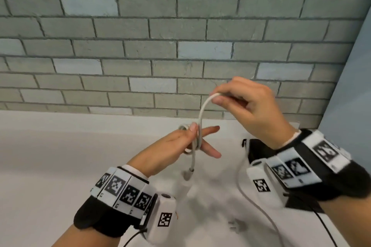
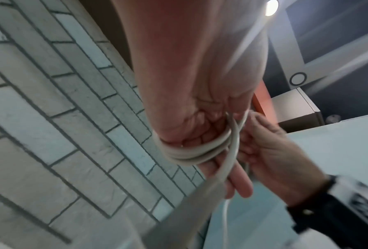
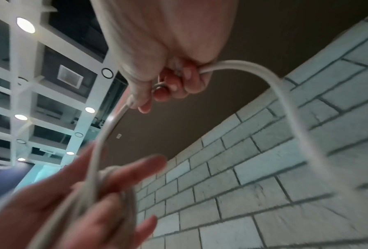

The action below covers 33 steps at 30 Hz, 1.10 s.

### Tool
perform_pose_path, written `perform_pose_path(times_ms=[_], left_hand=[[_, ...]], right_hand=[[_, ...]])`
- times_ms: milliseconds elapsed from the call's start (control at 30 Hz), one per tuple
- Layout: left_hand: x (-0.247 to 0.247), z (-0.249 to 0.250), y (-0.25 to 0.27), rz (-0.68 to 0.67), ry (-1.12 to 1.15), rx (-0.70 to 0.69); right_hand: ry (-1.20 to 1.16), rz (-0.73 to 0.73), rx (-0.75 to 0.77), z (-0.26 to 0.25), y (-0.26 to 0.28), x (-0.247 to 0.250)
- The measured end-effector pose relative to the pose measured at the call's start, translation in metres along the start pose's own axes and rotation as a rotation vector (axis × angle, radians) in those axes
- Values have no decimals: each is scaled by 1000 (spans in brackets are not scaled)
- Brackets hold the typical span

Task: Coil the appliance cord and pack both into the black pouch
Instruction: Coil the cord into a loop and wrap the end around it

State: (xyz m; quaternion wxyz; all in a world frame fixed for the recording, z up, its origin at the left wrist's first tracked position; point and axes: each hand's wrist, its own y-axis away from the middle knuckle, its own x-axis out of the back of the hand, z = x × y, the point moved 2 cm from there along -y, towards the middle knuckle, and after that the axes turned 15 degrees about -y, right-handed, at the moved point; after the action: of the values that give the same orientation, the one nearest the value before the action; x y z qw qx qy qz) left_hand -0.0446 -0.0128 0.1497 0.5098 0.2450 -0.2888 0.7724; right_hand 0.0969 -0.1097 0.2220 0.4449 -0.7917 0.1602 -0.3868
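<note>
1. The white cord is seen wound in several turns around the outstretched fingers of the left hand, with the thumb pressed down on the coil to pin it; the fingers are kept straight, so that hand is used as a spool, not as a fist.
2. Above and to the right of it, the right hand is closed on the cord, which is pinched between thumb and fingertips; an arch of cord is carried from that pinch down to the wraps.
3. In the right wrist view the cord is shown leaving the curled fingers in a wide loop, so plenty of slack is judged to be left.
4. Below the left hand, a connector end is seen dangling from the coil; what hangs beneath it is blurred and cannot be named with certainty.
5. Under the right wrist, a dark shape is glimpsed on the white surface; it is taken to be the black pouch, mostly hidden by the wrist gear.
6. A long run of cord trails across the surface below the right hand towards a plug.
7. Progress is judged as mid-coiling: a few turns are laid, the trailing length is yet to be wound, and nothing is packed.
</note>
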Motion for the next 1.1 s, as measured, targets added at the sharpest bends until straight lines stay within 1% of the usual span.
perform_pose_path(times_ms=[167,233,300,367,400,467,500,533,567,633,700,767,867,933,967,1033,1100], left_hand=[[-15,1,1,-10,231,-138],[-17,0,1,-29,317,-172],[-18,1,0,-28,420,-172],[-17,2,-1,15,549,-172],[-17,0,-2,46,608,-181],[-15,-7,-4,121,699,-196],[-12,-9,-5,165,737,-193],[-9,-13,-5,214,771,-189],[-6,-16,-5,263,797,-180],[-2,-20,-5,347,833,-139],[2,-22,-6,406,868,-106],[6,-24,-7,458,866,-97],[16,-27,-8,550,870,-105],[21,-33,-9,621,845,-97],[22,-36,-9,658,812,-87],[23,-41,-9,701,720,-71],[22,-41,-9,679,579,-43]], right_hand=[[-131,52,-197,38,-6,-19],[-149,41,-273,49,-3,-30],[-119,-19,-343,57,4,-45],[-109,-124,-401,64,12,-67],[-127,-177,-457,66,17,-78],[-228,-250,-650,66,28,-97],[-254,-280,-697,65,36,-107],[-238,-326,-701,64,44,-115],[-207,-367,-667,64,52,-124],[-142,-429,-537,61,65,-133],[-175,-401,-495,62,74,-138],[-234,-364,-539,66,85,-137],[-336,-284,-720,74,107,-131],[-447,-185,-743,71,114,-123],[-492,-159,-708,65,113,-118],[-495,-147,-571,50,107,-106],[-349,-190,-400,41,98,-95]])
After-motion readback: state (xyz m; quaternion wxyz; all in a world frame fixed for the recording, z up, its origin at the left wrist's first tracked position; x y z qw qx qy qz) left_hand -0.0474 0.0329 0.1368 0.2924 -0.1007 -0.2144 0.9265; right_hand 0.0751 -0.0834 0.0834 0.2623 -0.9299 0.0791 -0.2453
